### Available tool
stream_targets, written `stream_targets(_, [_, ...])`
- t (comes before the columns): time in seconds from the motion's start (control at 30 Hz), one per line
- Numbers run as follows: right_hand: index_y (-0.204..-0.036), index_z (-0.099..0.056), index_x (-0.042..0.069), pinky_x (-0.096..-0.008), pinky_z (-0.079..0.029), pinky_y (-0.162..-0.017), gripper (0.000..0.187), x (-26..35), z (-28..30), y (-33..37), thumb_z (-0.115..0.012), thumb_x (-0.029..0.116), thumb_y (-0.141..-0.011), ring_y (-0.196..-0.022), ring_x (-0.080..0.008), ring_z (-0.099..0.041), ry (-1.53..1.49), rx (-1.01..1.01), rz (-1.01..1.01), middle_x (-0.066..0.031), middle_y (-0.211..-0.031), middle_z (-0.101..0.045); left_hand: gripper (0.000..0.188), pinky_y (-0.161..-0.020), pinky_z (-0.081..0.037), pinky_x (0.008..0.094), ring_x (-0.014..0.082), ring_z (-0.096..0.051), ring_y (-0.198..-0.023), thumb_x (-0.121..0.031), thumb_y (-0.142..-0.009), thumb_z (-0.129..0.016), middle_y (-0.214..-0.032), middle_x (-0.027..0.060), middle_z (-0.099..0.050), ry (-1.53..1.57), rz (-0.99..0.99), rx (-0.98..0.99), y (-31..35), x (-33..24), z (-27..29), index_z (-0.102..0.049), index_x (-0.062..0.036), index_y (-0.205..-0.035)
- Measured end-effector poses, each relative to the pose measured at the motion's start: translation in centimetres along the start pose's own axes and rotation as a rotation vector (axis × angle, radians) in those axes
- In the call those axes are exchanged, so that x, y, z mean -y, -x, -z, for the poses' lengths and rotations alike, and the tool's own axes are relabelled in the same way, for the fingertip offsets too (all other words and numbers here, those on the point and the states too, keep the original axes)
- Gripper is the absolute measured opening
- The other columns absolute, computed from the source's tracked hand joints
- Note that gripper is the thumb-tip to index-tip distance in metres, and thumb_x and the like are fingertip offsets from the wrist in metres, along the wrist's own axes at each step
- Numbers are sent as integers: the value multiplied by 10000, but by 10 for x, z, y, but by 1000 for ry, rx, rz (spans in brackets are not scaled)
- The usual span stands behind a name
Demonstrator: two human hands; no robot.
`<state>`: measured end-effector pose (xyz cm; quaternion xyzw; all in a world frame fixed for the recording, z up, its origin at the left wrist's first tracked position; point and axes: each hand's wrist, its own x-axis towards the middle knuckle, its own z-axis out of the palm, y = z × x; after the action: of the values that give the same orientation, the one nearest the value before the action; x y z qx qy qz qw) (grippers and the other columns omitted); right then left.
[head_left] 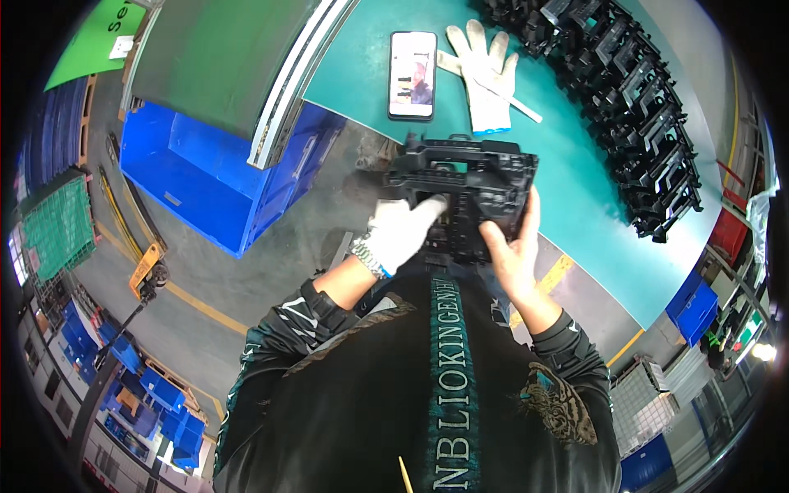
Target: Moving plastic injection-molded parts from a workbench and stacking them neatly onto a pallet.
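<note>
A black moulded plastic frame [468, 177] with ribs and openings is held up in front of my body, at the near edge of the green table. My left hand [403, 234], in a white glove, is closed on its left side, with the thumb over the front face. The bare right hand [515, 246] grips the frame's right side, thumb on the front and fingers round the edge. What lies behind the frame is hidden, and so are most of the gloved fingers.
On the green table [567, 164] lie a phone [412, 76], a white glove [489, 82] and a thin white stick [526, 110]. Several black plastic frames [633, 115] stand in a row on the right. A conveyor belt [222, 57] and blue bin [197, 172] are at left; a yellow pallet jack [146, 269] stands farther off.
</note>
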<state>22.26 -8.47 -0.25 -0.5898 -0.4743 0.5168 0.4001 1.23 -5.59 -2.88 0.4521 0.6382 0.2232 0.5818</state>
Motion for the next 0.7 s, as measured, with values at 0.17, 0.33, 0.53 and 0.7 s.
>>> stream_targets(0.17, [-1579, -189, 9, -365, -375, -1113, 803, -12, 77, 12, -666, 122, -944, -1280, -226, -499, -133, -173, -76, -142, -1467, -454, 466, -952, -505, 407, 265, -653, -1112, -274, -898, -679, -1193, 155, -687, 25, -208, 408, 5, -73, -9, -614, -35, -1292])
stream_targets(0.33, [-1553, -263, 26, -403, -409, -1116, 634, -5, 131, 39, -541, 224, -1019, -1288, -285, -526, -337, -331, 116, -167, -1460, -473, 712, -1083, -390, 358, 233, -521, -1291, -238, -900, -625, -1365, 188, -561, 120, -196, 768, 21, -154, -17, -310, 12, -1487])
stream_targets(0.53, [-1529, -303, 8, -414, -403, -1120, 579, -68, 249, 72, -516, 230, -1038, -1307, -270, -519, -865, -461, -46, -151, -1464, -473, 793, -1073, -422, 371, 277, -574, -1256, -195, -896, -569, -1333, 195, -588, 131, -454, 1011, 15, -187, -123, -192, -17, -1571])
stream_targets(0.7, [-1477, -388, 8, -412, -478, -1037, 516, -70, 287, 56, -522, 238, -1035, -1219, -268, -574, -885, -616, 56, -137, -1409, -523, 729, -967, -502, 436, 382, -652, -1076, -223, -901, -536, -1207, 230, -638, -53, -559, 895, 12, -237, -236, -241, -58, -1546])
